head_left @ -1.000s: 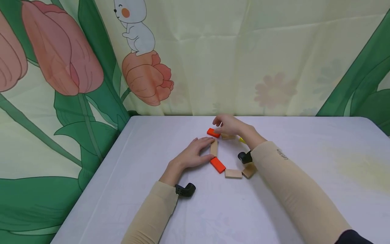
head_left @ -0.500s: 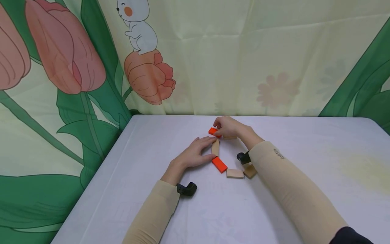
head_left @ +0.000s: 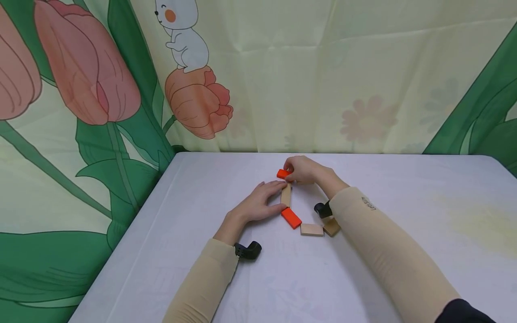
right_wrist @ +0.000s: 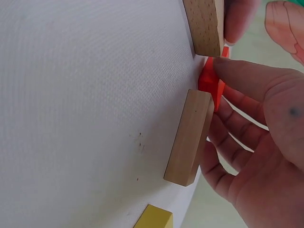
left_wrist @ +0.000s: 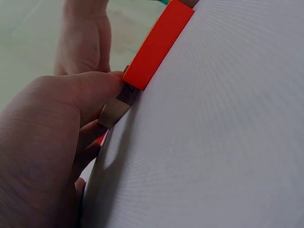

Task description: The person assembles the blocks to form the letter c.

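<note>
In the head view, the far red block [head_left: 282, 173] is pinched by the right hand [head_left: 308, 170] over at the table's [head_left: 194, 202] far side; a wooden block [head_left: 286, 196] is held between thumb and fingers of the left hand [head_left: 255, 204].

In the left wrist view, the near red block [left_wrist: 159, 47] is met by the left thumb.

In the right wrist view, a second wooden block [right_wrist: 189, 137] is seen beside the pinched one, with a yellow block [right_wrist: 156, 218] cut off below.
</note>
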Action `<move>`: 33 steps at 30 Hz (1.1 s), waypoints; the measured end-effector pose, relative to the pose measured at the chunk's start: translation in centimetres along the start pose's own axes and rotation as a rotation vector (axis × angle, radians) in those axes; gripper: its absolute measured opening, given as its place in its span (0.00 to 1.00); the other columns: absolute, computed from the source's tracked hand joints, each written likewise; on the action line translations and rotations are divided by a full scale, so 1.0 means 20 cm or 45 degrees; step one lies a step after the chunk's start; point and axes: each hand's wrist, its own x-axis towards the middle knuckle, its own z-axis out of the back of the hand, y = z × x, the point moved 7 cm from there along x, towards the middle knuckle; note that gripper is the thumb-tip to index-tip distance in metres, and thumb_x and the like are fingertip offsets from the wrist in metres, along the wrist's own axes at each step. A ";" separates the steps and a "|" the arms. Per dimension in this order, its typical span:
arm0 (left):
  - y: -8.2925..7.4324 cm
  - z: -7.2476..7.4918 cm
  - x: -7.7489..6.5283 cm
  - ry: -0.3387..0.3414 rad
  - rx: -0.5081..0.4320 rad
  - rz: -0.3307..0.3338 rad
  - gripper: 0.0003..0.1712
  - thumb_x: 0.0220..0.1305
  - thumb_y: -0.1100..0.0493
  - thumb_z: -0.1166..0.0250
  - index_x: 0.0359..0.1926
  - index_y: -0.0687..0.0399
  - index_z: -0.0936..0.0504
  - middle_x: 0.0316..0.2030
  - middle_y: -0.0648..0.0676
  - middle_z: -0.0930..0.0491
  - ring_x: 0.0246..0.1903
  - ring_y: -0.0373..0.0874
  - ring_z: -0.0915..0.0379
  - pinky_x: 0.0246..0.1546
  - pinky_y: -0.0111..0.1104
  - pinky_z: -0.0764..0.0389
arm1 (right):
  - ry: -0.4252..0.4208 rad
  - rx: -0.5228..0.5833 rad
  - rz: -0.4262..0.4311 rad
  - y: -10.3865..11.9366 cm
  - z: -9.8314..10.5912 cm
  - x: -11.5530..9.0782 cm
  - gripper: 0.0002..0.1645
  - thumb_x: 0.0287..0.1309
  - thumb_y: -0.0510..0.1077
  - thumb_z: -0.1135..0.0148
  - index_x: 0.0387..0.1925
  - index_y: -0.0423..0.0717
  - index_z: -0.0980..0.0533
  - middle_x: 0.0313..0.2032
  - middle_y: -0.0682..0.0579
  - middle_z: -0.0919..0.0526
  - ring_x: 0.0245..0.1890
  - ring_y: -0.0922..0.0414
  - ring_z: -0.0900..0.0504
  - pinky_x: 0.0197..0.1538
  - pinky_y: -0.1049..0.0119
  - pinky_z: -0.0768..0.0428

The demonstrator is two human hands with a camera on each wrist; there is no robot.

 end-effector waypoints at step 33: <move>0.01 0.00 0.00 0.004 -0.005 0.028 0.39 0.68 0.45 0.39 0.76 0.50 0.36 0.74 0.51 0.37 0.74 0.45 0.48 0.76 0.44 0.58 | 0.008 -0.137 0.064 -0.03 0.04 -0.06 0.16 0.65 0.35 0.37 0.54 0.41 0.21 0.51 0.41 0.20 0.50 0.45 0.24 0.57 0.52 0.22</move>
